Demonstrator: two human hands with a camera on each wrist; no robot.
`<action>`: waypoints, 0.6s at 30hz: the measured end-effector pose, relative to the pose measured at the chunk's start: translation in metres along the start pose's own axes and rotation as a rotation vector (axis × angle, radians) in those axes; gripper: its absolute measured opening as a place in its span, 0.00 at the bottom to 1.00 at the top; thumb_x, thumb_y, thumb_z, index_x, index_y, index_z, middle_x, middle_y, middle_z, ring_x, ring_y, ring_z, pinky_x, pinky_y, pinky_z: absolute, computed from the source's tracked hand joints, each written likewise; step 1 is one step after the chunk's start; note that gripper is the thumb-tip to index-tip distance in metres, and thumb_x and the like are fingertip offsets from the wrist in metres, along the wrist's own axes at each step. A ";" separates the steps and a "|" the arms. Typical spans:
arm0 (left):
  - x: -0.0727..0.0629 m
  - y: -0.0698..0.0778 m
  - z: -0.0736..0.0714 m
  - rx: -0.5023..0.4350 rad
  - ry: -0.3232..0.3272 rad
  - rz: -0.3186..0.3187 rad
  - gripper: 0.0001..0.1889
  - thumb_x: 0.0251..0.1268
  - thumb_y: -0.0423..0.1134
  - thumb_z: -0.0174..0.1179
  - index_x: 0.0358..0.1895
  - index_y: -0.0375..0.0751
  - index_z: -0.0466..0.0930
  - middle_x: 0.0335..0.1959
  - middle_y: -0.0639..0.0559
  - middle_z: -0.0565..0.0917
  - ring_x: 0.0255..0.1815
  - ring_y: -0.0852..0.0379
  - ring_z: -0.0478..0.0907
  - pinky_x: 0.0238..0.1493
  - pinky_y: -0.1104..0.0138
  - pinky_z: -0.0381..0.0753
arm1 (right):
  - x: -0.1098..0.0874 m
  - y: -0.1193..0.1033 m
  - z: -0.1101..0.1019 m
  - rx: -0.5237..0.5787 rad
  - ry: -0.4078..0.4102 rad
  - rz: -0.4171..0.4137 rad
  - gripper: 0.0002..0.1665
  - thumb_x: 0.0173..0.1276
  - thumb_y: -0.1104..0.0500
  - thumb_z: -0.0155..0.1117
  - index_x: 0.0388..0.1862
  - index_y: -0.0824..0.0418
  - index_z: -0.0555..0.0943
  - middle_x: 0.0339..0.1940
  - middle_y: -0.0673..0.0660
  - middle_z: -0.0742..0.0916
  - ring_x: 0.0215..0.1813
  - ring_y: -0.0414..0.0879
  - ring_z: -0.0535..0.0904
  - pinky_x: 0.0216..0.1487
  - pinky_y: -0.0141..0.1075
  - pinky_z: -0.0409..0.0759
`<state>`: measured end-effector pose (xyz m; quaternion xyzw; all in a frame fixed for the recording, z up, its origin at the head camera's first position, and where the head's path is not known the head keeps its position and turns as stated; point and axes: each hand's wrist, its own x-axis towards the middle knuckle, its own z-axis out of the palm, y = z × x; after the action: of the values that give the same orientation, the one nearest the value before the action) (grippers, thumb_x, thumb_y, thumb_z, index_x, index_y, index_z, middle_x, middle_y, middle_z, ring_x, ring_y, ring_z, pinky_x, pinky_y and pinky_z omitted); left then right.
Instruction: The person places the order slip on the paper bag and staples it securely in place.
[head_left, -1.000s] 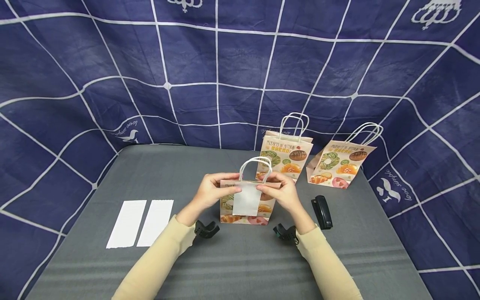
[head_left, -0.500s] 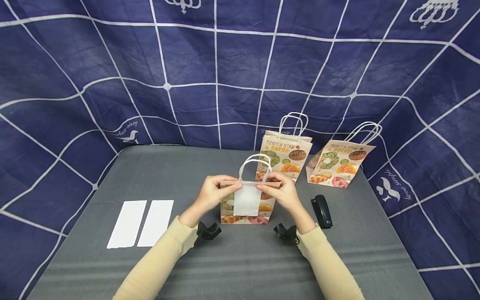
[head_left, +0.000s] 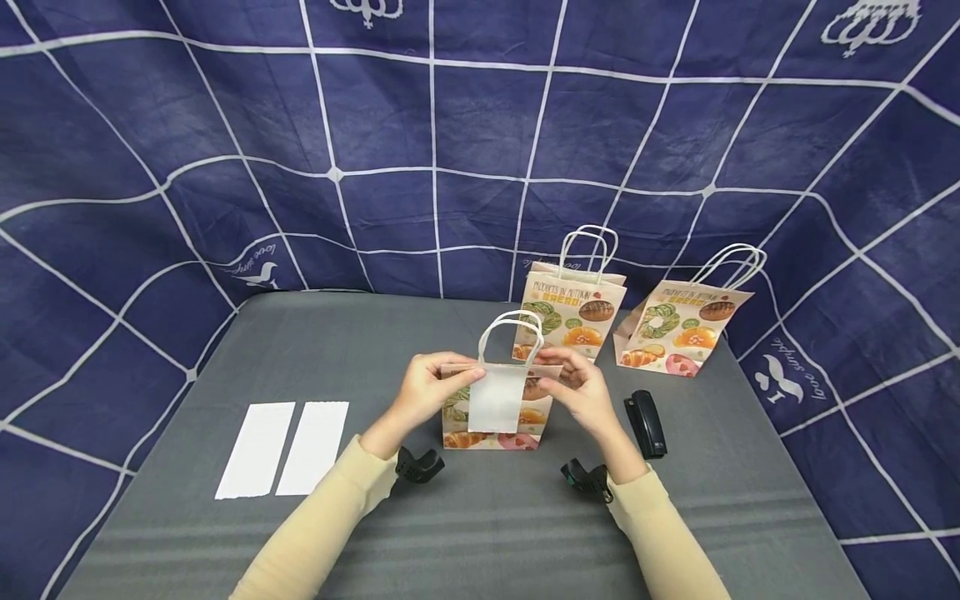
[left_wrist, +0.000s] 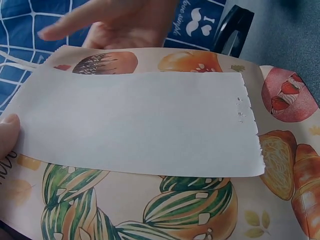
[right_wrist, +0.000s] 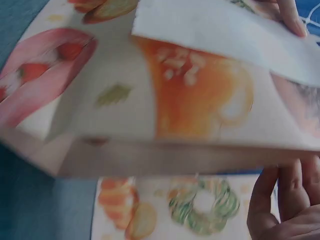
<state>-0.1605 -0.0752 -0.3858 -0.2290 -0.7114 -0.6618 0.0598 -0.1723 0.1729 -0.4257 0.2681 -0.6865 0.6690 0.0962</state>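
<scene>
A small paper bag point(head_left: 456, 412) printed with breads stands upright at the table's middle, its two white twisted handles point(head_left: 510, 320) raised. Against its front hangs a blank white paper slip point(head_left: 496, 402), overlapping the bag's top edge. My left hand point(head_left: 429, 385) pinches slip and bag together at that edge; its thumb point(left_wrist: 7, 134) lies on the slip, its other fingers are behind the bag. At the bag's right side is my right hand point(head_left: 581, 390). Its thumb point(left_wrist: 70, 22) is off the bag's face, and its fingers reach by the top edge.
Two similar paper bags stand behind, one point(head_left: 572, 312) just beyond the held bag and another point(head_left: 678, 329) farther right. A black stapler point(head_left: 645, 424) lies right of my right hand. Two white paper slips point(head_left: 257, 450) point(head_left: 313, 447) lie at left. Blue gridded cloth point(head_left: 390, 117) surrounds the table.
My right hand has let go of the slip and bag edge and shifted slightly right, its thumb lifting away. My left hand keeps its pinch; the bag has barely moved.
</scene>
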 end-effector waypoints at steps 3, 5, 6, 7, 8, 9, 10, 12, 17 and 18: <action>0.000 -0.001 0.000 -0.006 0.000 0.001 0.05 0.54 0.23 0.64 0.34 0.22 0.82 0.31 0.33 0.84 0.31 0.65 0.82 0.34 0.71 0.81 | -0.008 0.003 -0.009 0.002 0.058 0.018 0.19 0.61 0.73 0.61 0.50 0.79 0.71 0.46 0.57 0.84 0.47 0.41 0.80 0.50 0.31 0.76; 0.000 -0.002 0.000 -0.014 0.002 -0.004 0.05 0.54 0.23 0.64 0.34 0.22 0.82 0.31 0.33 0.84 0.31 0.65 0.82 0.33 0.71 0.80 | -0.013 0.004 -0.017 0.021 0.101 0.037 0.18 0.62 0.75 0.59 0.51 0.81 0.70 0.47 0.59 0.84 0.47 0.42 0.81 0.51 0.32 0.76; 0.000 -0.002 0.000 -0.016 0.003 -0.005 0.05 0.54 0.23 0.64 0.34 0.22 0.82 0.31 0.33 0.84 0.31 0.65 0.82 0.33 0.71 0.80 | -0.016 0.005 -0.021 0.026 0.123 0.049 0.18 0.63 0.76 0.58 0.51 0.82 0.69 0.47 0.60 0.84 0.47 0.42 0.81 0.50 0.33 0.77; 0.000 -0.002 0.001 -0.020 0.003 -0.006 0.05 0.54 0.23 0.64 0.34 0.22 0.82 0.31 0.32 0.84 0.31 0.65 0.82 0.33 0.72 0.80 | -0.018 0.005 -0.025 0.018 0.150 0.069 0.18 0.63 0.75 0.58 0.52 0.82 0.69 0.47 0.58 0.84 0.47 0.42 0.81 0.49 0.32 0.77; 0.000 -0.002 0.001 -0.021 0.003 -0.006 0.05 0.54 0.22 0.64 0.34 0.21 0.82 0.31 0.32 0.84 0.31 0.66 0.82 0.33 0.72 0.80 | -0.020 0.004 -0.029 0.017 0.180 0.088 0.18 0.63 0.75 0.58 0.52 0.82 0.69 0.47 0.59 0.84 0.47 0.42 0.81 0.49 0.32 0.78; 0.000 -0.002 0.001 -0.024 0.003 -0.006 0.05 0.54 0.22 0.64 0.34 0.21 0.82 0.32 0.32 0.84 0.31 0.66 0.82 0.33 0.72 0.80 | -0.022 0.004 -0.033 0.010 0.213 0.112 0.18 0.64 0.75 0.58 0.51 0.82 0.69 0.46 0.57 0.85 0.46 0.41 0.81 0.48 0.31 0.78; 0.000 -0.002 0.001 -0.027 0.003 -0.006 0.05 0.54 0.22 0.64 0.34 0.21 0.82 0.32 0.32 0.84 0.31 0.66 0.82 0.33 0.72 0.80 | -0.024 0.004 -0.037 -0.001 0.244 0.138 0.19 0.64 0.75 0.58 0.52 0.82 0.69 0.45 0.56 0.85 0.46 0.41 0.82 0.47 0.31 0.78; 0.000 -0.002 0.001 -0.030 0.004 -0.004 0.05 0.54 0.22 0.64 0.34 0.21 0.82 0.32 0.32 0.84 0.31 0.66 0.82 0.34 0.72 0.80 | -0.027 0.003 -0.045 -0.050 0.308 0.190 0.19 0.63 0.72 0.61 0.52 0.80 0.70 0.43 0.53 0.85 0.44 0.39 0.82 0.45 0.28 0.78; 0.000 -0.002 0.001 -0.033 0.007 0.001 0.05 0.53 0.22 0.64 0.34 0.21 0.82 0.31 0.32 0.84 0.31 0.66 0.82 0.33 0.72 0.80 | -0.042 0.029 -0.080 -0.114 0.377 0.225 0.22 0.62 0.64 0.66 0.53 0.71 0.75 0.44 0.52 0.85 0.45 0.39 0.81 0.43 0.26 0.78; 0.000 -0.002 0.000 -0.034 0.006 0.000 0.05 0.53 0.22 0.64 0.34 0.21 0.82 0.31 0.32 0.84 0.31 0.66 0.82 0.33 0.71 0.80 | -0.046 0.041 -0.090 -0.119 0.377 0.213 0.22 0.61 0.63 0.67 0.53 0.69 0.76 0.45 0.53 0.85 0.45 0.39 0.81 0.42 0.26 0.78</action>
<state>-0.1616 -0.0747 -0.3876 -0.2280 -0.6998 -0.6745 0.0580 -0.1743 0.2693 -0.4761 0.0580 -0.7192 0.6719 0.1672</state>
